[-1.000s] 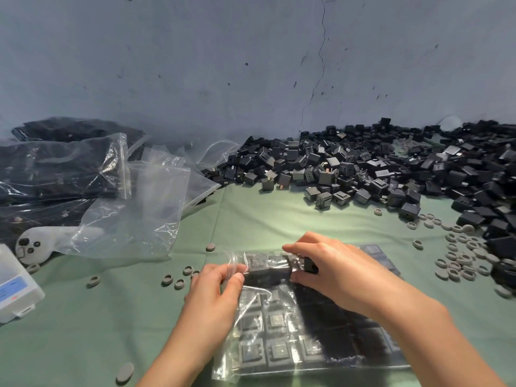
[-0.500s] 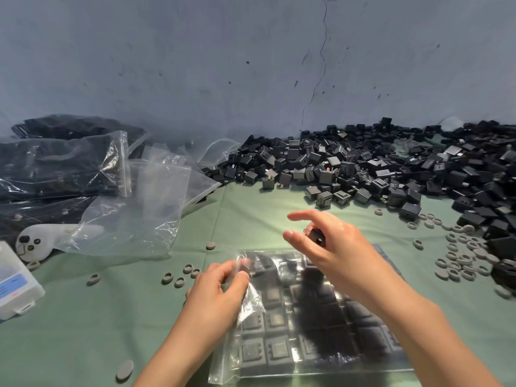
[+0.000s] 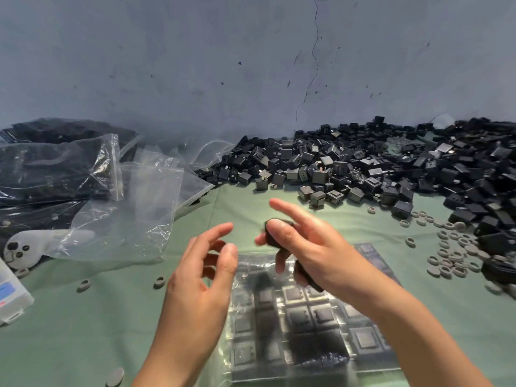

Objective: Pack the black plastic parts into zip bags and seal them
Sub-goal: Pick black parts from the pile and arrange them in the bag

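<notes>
A clear zip bag [image 3: 307, 325] lies flat on the green table, filled with rows of black plastic parts. My right hand [image 3: 310, 247] hovers above the bag's top edge and grips a black part [image 3: 272, 233] between thumb and fingers, index finger stretched out. A second dark part [image 3: 308, 277] shows under its palm. My left hand [image 3: 203, 272] is raised beside the bag's left corner, fingers loosely spread and holding nothing. A big heap of loose black parts [image 3: 377, 169] lies along the wall at the back right.
Empty clear zip bags [image 3: 131, 208] and filled bags [image 3: 47, 169] lie at the left. A white controller [image 3: 25, 247] and a clear plastic box [image 3: 11, 300] sit at the far left. Grey rubber rings [image 3: 452, 252] are scattered at the right.
My left hand has let go of the bag's mouth and lifted off. My right hand has risen from the bag with a black part in its fingers.
</notes>
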`<state>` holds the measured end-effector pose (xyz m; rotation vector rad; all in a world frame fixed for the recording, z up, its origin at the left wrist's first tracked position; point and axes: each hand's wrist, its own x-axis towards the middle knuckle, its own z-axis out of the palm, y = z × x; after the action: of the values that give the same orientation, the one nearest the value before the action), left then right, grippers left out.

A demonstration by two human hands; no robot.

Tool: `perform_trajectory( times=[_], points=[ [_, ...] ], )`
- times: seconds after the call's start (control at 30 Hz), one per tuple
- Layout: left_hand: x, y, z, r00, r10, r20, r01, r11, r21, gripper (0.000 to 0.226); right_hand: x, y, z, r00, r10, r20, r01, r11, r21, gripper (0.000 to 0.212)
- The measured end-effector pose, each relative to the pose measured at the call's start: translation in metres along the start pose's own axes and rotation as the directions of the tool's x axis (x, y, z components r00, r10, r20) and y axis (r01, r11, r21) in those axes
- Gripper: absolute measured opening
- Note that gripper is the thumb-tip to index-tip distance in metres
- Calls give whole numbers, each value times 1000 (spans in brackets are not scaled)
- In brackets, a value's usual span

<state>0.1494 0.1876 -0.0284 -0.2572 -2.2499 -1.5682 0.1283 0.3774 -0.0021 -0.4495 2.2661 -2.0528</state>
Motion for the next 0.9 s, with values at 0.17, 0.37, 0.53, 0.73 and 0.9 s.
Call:
perform_trajectory(
  times=[0.17,0.37,0.53,0.73,0.9],
  points=[
    [0,9,11,996,7,86,6,987,-158,33,7,6,33,982,-184,-46,174,970,-170,51],
    [4,11,5,996,-39,86,61,963,-263,45,8,3,43,990,-136,-25,132,982,-132,69],
    [18,-19,-25,952,-305,19,303,932,-199,28,14,-6,5,953,-30,-303,55,996,74,39],
    [21,-47,-52,818,-559,135,573,771,-277,28,8,1,-44,836,497,-232,-21,451,892,35],
    [16,-35,-47,733,-581,354,680,606,-412,29,8,4,-45,850,505,-147,25,240,971,39]
  ],
)
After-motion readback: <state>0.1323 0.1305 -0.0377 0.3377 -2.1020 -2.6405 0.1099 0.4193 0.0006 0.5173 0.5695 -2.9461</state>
